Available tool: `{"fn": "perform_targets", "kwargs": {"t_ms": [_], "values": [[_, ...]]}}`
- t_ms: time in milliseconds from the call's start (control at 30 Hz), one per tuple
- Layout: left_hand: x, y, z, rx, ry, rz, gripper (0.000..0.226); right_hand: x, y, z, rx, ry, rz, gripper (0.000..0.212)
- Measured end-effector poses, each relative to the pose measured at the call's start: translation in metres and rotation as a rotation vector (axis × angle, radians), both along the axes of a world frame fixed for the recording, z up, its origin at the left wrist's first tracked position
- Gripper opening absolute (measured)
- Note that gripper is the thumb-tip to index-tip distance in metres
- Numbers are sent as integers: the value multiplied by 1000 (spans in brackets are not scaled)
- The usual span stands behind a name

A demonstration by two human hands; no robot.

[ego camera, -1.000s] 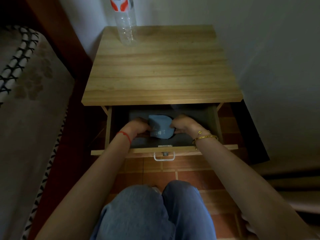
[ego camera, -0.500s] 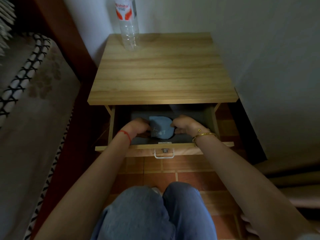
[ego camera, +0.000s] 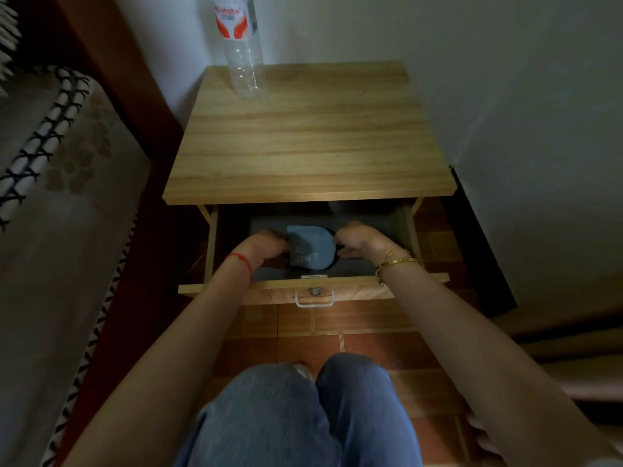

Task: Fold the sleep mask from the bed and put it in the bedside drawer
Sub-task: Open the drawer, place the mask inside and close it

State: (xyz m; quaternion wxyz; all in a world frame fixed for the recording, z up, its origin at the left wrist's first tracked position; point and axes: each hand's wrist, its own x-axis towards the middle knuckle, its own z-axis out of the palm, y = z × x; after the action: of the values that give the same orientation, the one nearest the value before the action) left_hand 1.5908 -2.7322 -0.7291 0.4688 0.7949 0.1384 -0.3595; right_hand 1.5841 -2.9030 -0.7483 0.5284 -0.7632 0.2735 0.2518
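Note:
The folded blue sleep mask (ego camera: 310, 246) lies inside the pulled-out drawer (ego camera: 354, 284) of the wooden bedside table (ego camera: 310, 143). Pale lettering shows on its top face. My left hand (ego camera: 266, 247) grips the mask's left edge, fingers curled under it. My right hand (ego camera: 357, 242) is at the mask's right edge, fingers curled on the dark strap there. Both wrists rest over the drawer's front panel. The mask's underside is hidden.
A clear plastic bottle (ego camera: 241, 48) with a red and white label stands at the table's back left corner. The bed (ego camera: 50, 230) with a patterned cover runs along the left. A metal handle (ego camera: 314, 296) hangs on the drawer front. My knees (ego camera: 303, 409) are below it.
The view has tilted, so the table sits lower in frame. My right hand has shifted slightly at the mask's right edge; the mask stays in the drawer between both hands.

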Motion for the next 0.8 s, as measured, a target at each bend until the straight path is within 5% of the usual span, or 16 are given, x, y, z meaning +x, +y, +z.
{"fn": "perform_targets", "kwargs": {"t_ms": [333, 500, 800], "values": [[-23, 10, 22, 80, -284, -44, 38, -21, -11, 9, -112, -193, 6, 21], [-63, 26, 41, 18, -498, -22, 31, -65, -9, 33, -123, -466, -70, 19], [-127, 46, 55, 209, -736, -53, 7, -141, 3, 63, 140, -724, 12, 19]]}}
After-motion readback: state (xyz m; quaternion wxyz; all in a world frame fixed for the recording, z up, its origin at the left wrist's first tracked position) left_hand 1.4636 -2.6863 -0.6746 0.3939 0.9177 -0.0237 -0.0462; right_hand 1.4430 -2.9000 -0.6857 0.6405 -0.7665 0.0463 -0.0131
